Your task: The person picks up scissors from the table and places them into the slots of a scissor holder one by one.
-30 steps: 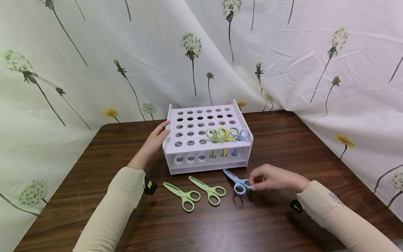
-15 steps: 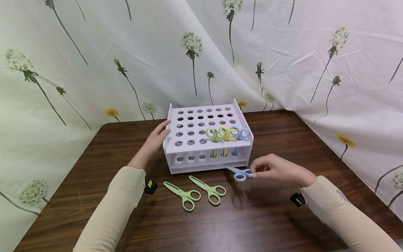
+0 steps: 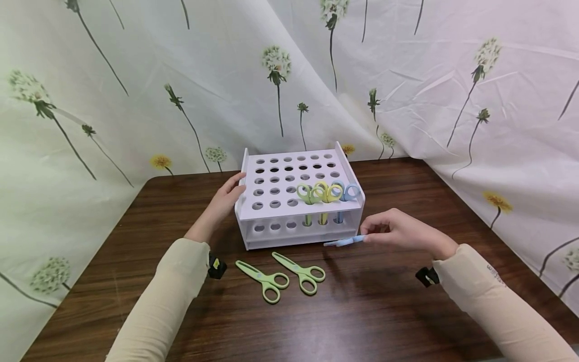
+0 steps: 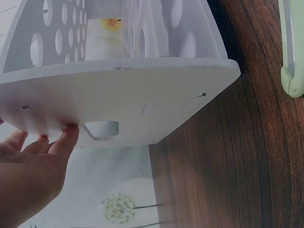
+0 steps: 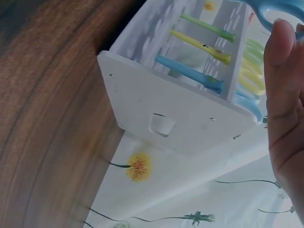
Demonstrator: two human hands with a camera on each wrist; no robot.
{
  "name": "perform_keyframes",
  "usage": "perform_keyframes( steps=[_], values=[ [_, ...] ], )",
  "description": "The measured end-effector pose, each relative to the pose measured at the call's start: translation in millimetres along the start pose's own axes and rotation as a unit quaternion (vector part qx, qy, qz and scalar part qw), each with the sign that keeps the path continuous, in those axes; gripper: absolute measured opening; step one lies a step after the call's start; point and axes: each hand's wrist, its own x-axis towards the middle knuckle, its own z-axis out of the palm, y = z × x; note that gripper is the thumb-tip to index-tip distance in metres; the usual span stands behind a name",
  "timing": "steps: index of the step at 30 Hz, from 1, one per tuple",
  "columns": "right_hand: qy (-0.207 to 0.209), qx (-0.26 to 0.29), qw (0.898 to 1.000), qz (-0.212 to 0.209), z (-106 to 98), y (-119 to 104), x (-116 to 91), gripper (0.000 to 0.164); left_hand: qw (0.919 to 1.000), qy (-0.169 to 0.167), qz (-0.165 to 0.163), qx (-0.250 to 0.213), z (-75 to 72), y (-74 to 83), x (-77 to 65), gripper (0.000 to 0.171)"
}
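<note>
My right hand (image 3: 398,231) pinches a pair of light blue scissors (image 3: 346,242) by one handle loop, raised near the front right corner of a white rack (image 3: 253,245). The scissors appear edge-on, blades pointing left; in the right wrist view, their blue handle (image 5: 264,8) shows at the top. My left hand (image 3: 222,202) rests its fingertips on the rack's left side panel (image 4: 142,102). Standing handles-up in the front row's right holes are green scissors (image 3: 308,220), yellow scissors (image 3: 323,218) and blue scissors (image 3: 339,217).
Two green scissors, a left pair (image 3: 260,277) and a right pair (image 3: 299,271), lie on the dark wooden table (image 3: 362,322) before the rack. Behind it hangs a white curtain (image 3: 217,80) printed with dandelions. The rack has rows of round holes over a lower holed shelf.
My right hand has lifted the blue scissors off the table and moved them up toward the rack, turning them from flat to edge-on. The left hand has stayed on the rack's side.
</note>
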Motion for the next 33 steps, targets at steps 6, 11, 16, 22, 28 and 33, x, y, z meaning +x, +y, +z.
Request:
perform_keyframes(
  steps=[6, 11, 16, 22, 28, 33],
  values=[
    [0.023, 0.001, 0.999, 0.026, -5.9, -5.1, 2.3, 0.006, 1.0000, 0.000, 0.005, 0.002, -0.2, -2.0, 1.4, 0.050],
    [0.038, 0.003, 0.999, 0.029, -10.0, -7.2, 5.3, 0.003, 1.0000, -0.002, 0.005, 0.001, 0.3, -1.8, 1.7, 0.050],
    [0.051, 0.010, 0.998, 0.026, -13.0, -9.7, 8.3, 0.005, 1.0000, -0.003, 0.005, 0.000, 0.4, -1.9, 1.6, 0.050],
    [0.073, 0.021, 0.997, 0.019, -16.4, -15.5, 14.0, 0.005, 1.0000, 0.000, 0.002, -0.005, 0.5, -2.2, 1.4, 0.049],
    [0.102, 0.014, 0.994, 0.023, -19.0, -21.0, 21.2, 0.005, 1.0000, 0.002, 0.005, -0.007, 0.7, -1.1, 0.0, 0.049],
    [0.117, 0.010, 0.993, 0.024, -20.2, -24.0, 26.6, 0.006, 1.0000, 0.001, 0.002, -0.004, 0.3, -1.2, 0.4, 0.049]
  ],
)
